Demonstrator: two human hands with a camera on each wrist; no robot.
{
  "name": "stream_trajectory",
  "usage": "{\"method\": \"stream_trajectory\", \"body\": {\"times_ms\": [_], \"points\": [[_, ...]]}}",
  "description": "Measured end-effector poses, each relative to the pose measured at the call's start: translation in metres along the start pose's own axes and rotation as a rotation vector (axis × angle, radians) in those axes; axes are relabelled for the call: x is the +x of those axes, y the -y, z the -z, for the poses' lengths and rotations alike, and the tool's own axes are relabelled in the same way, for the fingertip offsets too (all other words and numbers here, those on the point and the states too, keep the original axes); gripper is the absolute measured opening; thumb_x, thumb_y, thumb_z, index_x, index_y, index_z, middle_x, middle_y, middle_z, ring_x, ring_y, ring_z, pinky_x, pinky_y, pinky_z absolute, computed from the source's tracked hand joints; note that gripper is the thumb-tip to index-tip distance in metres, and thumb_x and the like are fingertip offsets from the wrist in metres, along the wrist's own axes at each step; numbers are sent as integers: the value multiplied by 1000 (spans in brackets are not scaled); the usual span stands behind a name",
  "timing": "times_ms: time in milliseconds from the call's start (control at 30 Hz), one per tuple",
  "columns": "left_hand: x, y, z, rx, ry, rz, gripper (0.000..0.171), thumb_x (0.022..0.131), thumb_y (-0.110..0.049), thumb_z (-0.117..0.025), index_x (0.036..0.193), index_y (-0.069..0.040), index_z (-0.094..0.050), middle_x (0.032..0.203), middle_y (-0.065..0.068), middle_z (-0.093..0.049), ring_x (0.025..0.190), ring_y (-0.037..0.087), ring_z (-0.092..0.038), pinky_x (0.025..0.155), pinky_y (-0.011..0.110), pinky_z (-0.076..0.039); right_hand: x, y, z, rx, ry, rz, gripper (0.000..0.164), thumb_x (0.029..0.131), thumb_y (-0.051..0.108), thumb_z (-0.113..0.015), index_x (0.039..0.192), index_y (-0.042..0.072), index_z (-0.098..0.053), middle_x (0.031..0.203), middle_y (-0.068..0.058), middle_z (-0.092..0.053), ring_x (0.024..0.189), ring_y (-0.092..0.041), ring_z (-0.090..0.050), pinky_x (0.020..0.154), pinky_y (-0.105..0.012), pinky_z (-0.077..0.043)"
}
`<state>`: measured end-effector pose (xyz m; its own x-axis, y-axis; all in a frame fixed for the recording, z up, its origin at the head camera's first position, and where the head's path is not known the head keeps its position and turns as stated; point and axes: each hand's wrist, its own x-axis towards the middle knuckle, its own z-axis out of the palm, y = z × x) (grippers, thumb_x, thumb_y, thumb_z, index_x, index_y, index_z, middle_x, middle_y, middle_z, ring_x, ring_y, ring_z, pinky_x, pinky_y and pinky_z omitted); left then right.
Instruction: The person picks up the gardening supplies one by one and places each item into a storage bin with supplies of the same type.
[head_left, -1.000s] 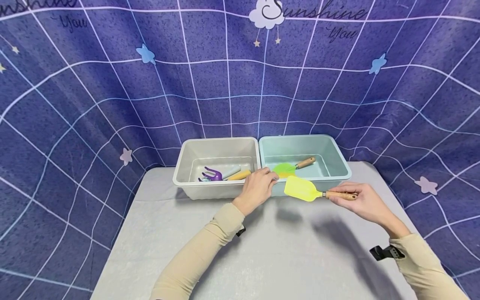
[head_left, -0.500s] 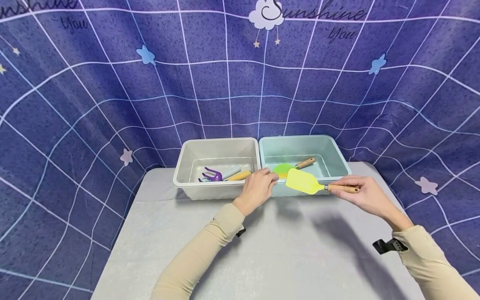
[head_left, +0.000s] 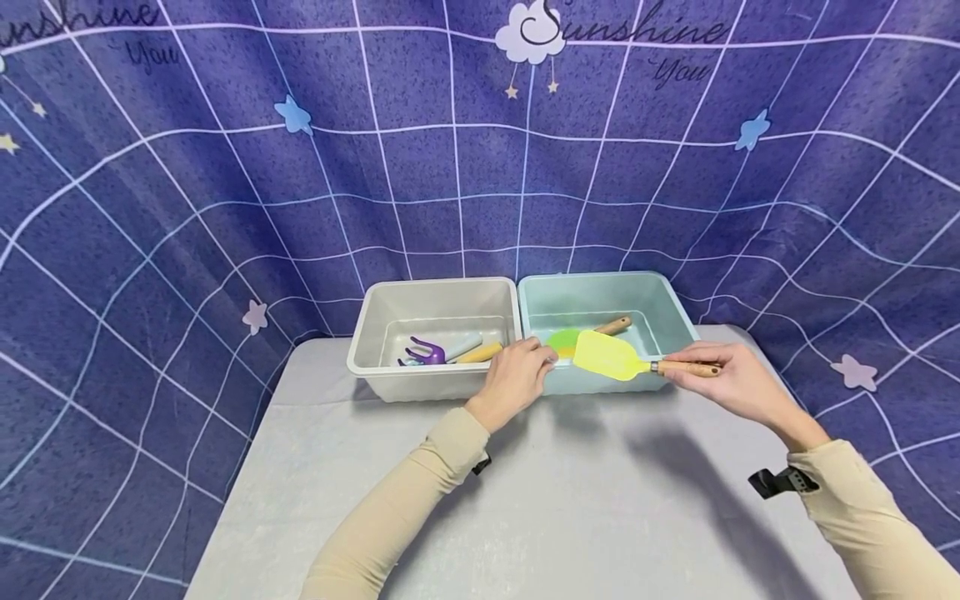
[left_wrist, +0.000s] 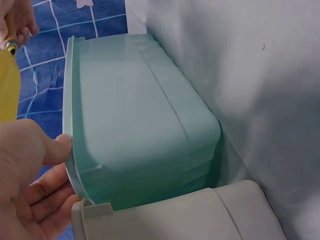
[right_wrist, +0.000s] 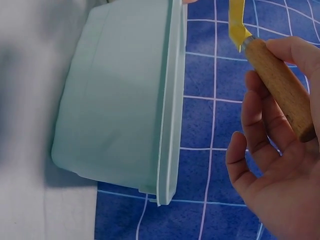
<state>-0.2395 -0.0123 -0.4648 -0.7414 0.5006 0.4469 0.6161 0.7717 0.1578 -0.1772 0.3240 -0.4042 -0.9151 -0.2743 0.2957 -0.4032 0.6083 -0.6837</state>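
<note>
My right hand (head_left: 738,379) holds a yellow hand shovel (head_left: 609,357) by its wooden handle (right_wrist: 280,87), thumb on one side and fingers on the other. The blade hangs over the front rim of the light blue bin (head_left: 577,385), pointing left. My left hand (head_left: 517,367) grips that bin's front rim near its left corner; in the left wrist view the thumb (left_wrist: 57,150) presses the outside of the rim. Inside the blue bin lies a green tool (head_left: 562,339) with a wooden handle, partly covered by the shovel, and something yellow-orange beside it.
A grey bin (head_left: 420,383) stands against the blue one's left side. It contains a purple claw-shaped tool (head_left: 429,353), a yellow handle (head_left: 480,353) and a pale blue one (head_left: 463,345). Both bins sit on a grey-covered table (head_left: 480,533) before a blue curtain (head_left: 480,167).
My right hand has raised the shovel slightly and moved it a little right, so its blade now overlaps the blue bin's front rim and the green tool. My left hand has stayed put.
</note>
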Motion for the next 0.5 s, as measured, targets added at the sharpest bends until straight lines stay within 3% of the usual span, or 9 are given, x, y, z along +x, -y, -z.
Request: {"method": "stream_trajectory", "body": {"times_ms": [333,500], "points": [[0,1,-1,7,7,-3,13,102,-26,-72,109,-21,-81,95,-3,-73,87,17,-73,74,33,-60,12,-1,1,-63,-43,75,22,86,9,-88,107,16,-86,98,2,-82,89,8,-67,74,-10,-51],[0,0,1,1,-1,-5,12,101,-26,-72,108,-21,-81,94,-2,-73,85,18,-73,73,33,-60,18,1,2,-74,-33,69,20,87,11,-87,107,18,-86,99,4,-82,88,9,-67,73,-10,-51]]}}
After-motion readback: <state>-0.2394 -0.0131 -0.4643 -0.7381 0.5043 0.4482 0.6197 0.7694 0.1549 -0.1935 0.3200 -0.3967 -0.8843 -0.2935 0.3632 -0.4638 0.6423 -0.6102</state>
